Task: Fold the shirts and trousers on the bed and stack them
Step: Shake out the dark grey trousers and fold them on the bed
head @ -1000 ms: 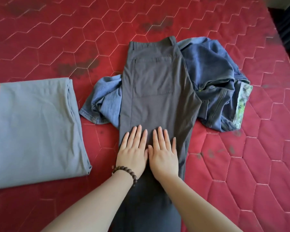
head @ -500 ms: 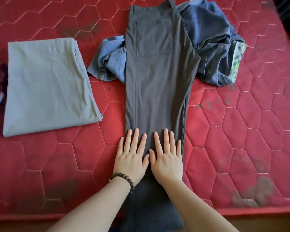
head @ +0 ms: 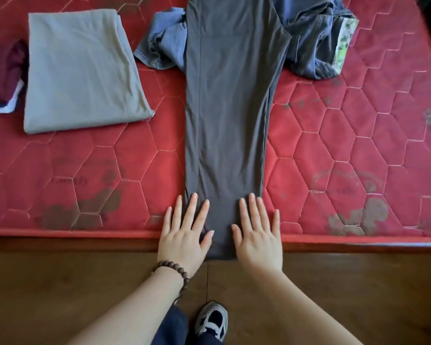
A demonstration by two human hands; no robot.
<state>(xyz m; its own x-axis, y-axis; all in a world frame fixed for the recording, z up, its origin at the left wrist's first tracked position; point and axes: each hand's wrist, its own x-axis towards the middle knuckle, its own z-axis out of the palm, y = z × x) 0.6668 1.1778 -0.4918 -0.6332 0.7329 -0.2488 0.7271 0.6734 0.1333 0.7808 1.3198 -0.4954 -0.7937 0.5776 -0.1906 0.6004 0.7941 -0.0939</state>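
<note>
Dark grey trousers lie lengthwise on the red mattress, legs laid one on the other, hem hanging just over the near edge. My left hand, with a bead bracelet at the wrist, presses flat on the left side of the hem end. My right hand presses flat on its right side. Both have straight, spread fingers. A folded light grey garment lies at the left. A crumpled blue denim garment lies under the trousers' top end.
A folded maroon garment sits at the far left edge. The mattress's near edge runs across the view above a brown wooden floor. My shoe stands on the floor below my hands.
Both hands slid down the trouser legs towards me, from mid-leg to the hem at the mattress edge, and moved apart. The view tilted down, showing the floor.
</note>
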